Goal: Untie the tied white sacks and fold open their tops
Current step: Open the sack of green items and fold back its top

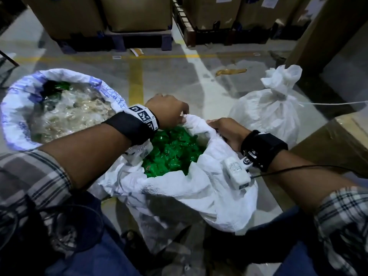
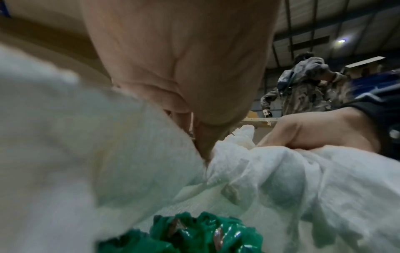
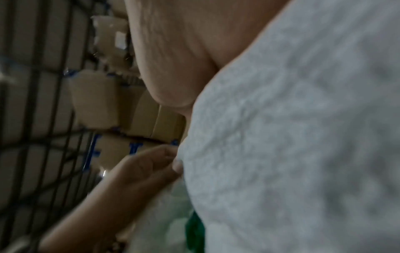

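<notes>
**Both hands on the far rim of the middle sack**

I take the middle sack (image 1: 179, 188) as my landmark: it stands on the floor (image 1: 163, 76) right in front of me, its top untied and gaping, green wrapped pieces (image 1: 171, 150) showing inside. My left hand (image 1: 169, 112) is at the far edge of its mouth, fingers curled over and pinching the bunched white rim. My right hand (image 1: 227, 132) grips the same rim just to the right, fingers tucked into the fabric; the two hands are close together but I cannot say they touch.

From the left wrist view the left hand (image 2: 184, 77) fills the top of the frame, its fingertips buried in the sack cloth (image 2: 270, 179), with the right hand (image 2: 314, 133) clamped on the fold beyond and the green pieces (image 2: 194, 234) below. The right wrist view is blurred: the cloth (image 3: 292, 137) covers most of it, and the left hand (image 3: 147, 166) pinches its edge.

Left of the middle sack stands an opened sack (image 1: 18, 116) with blue print, its top rolled down around pale clear wrapping. Beyond and to the right of the middle sack is a tied sack (image 1: 266, 114), knotted at the neck, a white cord (image 1: 334, 103) running off from the knot. Far behind them all, cardboard boxes (image 1: 137, 12) sit on pallets.
</notes>
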`<state>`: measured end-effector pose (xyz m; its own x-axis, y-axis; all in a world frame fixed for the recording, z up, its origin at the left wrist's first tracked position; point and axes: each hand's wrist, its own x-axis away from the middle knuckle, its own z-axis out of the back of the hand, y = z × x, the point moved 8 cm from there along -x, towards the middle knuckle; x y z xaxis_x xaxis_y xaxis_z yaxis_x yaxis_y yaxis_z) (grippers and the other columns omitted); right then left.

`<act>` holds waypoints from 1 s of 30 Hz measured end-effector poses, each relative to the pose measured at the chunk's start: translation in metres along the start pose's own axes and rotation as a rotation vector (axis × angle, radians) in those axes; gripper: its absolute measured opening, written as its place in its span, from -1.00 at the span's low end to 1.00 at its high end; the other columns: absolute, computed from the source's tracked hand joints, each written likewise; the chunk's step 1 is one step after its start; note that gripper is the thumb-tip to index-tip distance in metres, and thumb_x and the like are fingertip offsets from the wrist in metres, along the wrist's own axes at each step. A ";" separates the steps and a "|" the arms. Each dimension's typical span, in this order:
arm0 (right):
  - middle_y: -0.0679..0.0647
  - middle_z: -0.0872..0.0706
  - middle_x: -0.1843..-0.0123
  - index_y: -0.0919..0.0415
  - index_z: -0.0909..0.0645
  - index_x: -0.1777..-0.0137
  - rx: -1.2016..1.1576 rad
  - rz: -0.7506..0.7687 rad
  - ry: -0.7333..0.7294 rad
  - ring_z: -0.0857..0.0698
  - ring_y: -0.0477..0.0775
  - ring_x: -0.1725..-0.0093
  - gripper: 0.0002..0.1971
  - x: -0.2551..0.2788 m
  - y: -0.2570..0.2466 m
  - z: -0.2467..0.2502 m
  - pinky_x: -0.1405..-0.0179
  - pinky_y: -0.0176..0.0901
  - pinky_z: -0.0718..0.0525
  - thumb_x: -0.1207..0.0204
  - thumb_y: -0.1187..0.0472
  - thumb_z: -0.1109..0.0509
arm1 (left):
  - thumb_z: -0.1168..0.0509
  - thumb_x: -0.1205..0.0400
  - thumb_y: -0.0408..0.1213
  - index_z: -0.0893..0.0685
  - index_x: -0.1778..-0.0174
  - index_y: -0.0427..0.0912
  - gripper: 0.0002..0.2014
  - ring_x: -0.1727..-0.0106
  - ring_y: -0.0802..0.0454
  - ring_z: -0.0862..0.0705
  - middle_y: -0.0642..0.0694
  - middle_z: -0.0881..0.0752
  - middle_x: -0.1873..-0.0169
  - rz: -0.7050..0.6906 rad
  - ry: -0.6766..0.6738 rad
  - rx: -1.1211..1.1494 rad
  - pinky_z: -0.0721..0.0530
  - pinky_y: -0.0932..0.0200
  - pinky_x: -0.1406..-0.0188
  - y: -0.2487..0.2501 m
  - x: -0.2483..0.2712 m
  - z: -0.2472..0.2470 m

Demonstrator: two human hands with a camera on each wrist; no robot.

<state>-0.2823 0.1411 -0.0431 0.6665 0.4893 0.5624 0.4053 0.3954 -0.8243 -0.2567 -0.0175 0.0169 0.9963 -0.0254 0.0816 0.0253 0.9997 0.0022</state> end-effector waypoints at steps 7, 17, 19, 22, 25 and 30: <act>0.22 -0.55 -0.31 0.12 -0.49 -0.40 1.247 0.387 0.352 -0.54 0.29 -0.30 -0.40 0.025 -0.045 -0.005 -0.24 0.15 -0.55 -0.58 -0.32 -0.28 | -0.26 -0.71 -0.24 -0.64 -0.33 -0.29 -0.68 -0.33 -0.23 -0.63 -0.29 -0.68 -0.30 0.362 -0.095 0.384 -0.51 0.14 -0.08 -0.066 -0.010 -0.010; 0.01 -0.47 0.35 0.10 -0.31 0.31 1.348 0.126 0.230 -0.45 -0.02 0.41 -0.32 0.027 -0.019 0.017 0.50 -0.15 -0.32 -0.42 -0.59 -0.21 | -0.31 -0.68 -0.18 -0.50 -0.44 -0.24 -0.58 -0.40 -0.20 -0.57 -0.21 -0.60 -0.40 0.486 0.028 0.449 -0.47 0.13 -0.23 -0.085 -0.018 -0.011; 0.05 -0.52 0.40 0.17 -0.37 0.34 1.120 0.094 0.208 -0.50 0.00 0.51 -0.42 0.019 -0.013 0.022 0.60 -0.24 -0.39 -0.53 -0.34 -0.39 | -0.33 -0.66 -0.17 -0.53 -0.36 -0.15 -0.64 -0.33 -0.19 -0.60 -0.20 -0.65 -0.31 0.413 0.099 0.436 -0.46 0.15 -0.12 -0.075 -0.014 0.006; 0.11 -0.49 0.40 0.24 -0.53 0.24 0.378 -0.003 0.150 -0.52 0.06 0.50 -0.68 0.015 -0.009 0.037 0.46 -0.22 -0.55 -0.57 0.08 -0.54 | -0.35 -0.62 -0.05 -0.51 -0.38 -0.05 -0.57 -0.33 -0.25 -0.57 -0.23 -0.59 -0.32 0.241 0.165 0.257 -0.55 -0.05 -0.28 -0.052 0.001 0.043; 0.12 -0.60 0.45 0.32 -0.61 0.37 -0.151 -0.102 -0.042 -0.63 0.07 0.47 -0.63 0.021 -0.016 0.036 0.29 -0.14 -0.67 -0.71 0.26 -0.33 | -0.30 -0.50 0.32 -0.58 -0.29 0.07 -0.45 -0.20 -0.17 -0.64 -0.14 -0.65 -0.22 0.048 0.130 0.187 -0.61 -0.04 -0.17 -0.015 0.024 0.067; 0.27 -0.73 0.08 0.52 -0.59 -0.15 -0.655 -0.092 0.010 -0.78 0.11 0.13 -0.79 0.024 -0.031 0.035 -0.03 -0.07 -0.79 -0.73 0.46 -0.13 | -0.16 -0.25 0.68 -0.68 0.17 0.15 -0.33 0.26 0.22 -0.67 0.24 -0.72 0.33 -0.058 -0.251 0.382 -0.61 0.20 0.24 0.054 0.067 0.030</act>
<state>-0.3006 0.1680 -0.0021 0.6157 0.4672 0.6345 0.7553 -0.1205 -0.6442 -0.1910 0.0347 0.0528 0.9425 -0.1272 0.3091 0.0014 0.9263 0.3769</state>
